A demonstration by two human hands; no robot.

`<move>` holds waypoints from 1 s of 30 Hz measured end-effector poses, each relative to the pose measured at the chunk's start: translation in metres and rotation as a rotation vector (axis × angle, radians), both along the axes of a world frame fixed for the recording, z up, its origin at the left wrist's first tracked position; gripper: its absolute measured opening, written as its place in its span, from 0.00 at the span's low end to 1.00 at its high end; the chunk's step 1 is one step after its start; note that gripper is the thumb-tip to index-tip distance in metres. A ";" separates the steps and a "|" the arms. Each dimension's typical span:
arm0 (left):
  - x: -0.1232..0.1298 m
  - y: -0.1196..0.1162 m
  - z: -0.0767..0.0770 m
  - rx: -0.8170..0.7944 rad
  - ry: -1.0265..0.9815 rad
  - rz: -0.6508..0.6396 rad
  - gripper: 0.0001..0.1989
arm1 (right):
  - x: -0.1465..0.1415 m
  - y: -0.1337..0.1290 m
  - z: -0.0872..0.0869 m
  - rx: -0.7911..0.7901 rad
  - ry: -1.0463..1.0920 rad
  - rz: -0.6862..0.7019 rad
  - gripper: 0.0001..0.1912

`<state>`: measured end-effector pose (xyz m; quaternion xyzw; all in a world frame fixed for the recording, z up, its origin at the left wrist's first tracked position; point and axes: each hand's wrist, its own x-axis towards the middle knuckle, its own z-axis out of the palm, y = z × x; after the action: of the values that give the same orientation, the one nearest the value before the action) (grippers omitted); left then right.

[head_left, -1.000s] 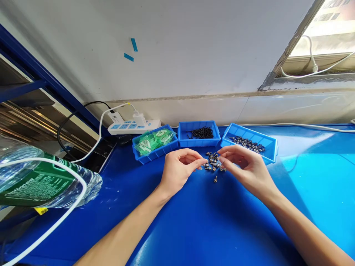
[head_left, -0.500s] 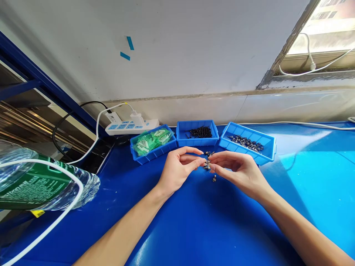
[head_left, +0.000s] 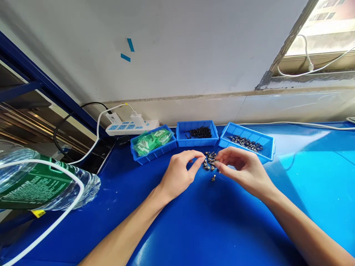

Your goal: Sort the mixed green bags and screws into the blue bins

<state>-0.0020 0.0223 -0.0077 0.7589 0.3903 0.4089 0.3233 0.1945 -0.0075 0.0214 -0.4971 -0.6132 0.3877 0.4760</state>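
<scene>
A small heap of metal screws with wide heads or washers lies on the blue tabletop, between my two hands. My left hand is at the heap's left side, thumb and index fingertips pinched together; whatever is between them is too small to make out. On the right side, my right hand has its thumb and fingers closed at the heap's edge, and its fingertips hide what they hold. One single screw lies apart, nearer to me.
Behind the hands stand three blue bins: one with green-and-white packets, one with black screws, one with metal fasteners. A power strip lies back left. A large bottle and white cable occupy the left.
My hands have moved slightly apart, uncovering more of the heap between them. The left fingertips have drawn back a little to the left, the right ones to the right.
</scene>
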 end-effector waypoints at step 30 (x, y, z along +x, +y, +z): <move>0.003 -0.001 0.004 -0.460 -0.344 -0.050 0.16 | 0.000 -0.003 -0.002 0.015 -0.098 0.051 0.12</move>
<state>0.0006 0.0211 -0.0039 0.5942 0.3934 0.4243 0.5586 0.1946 -0.0105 0.0191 -0.4961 -0.6511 0.3704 0.4389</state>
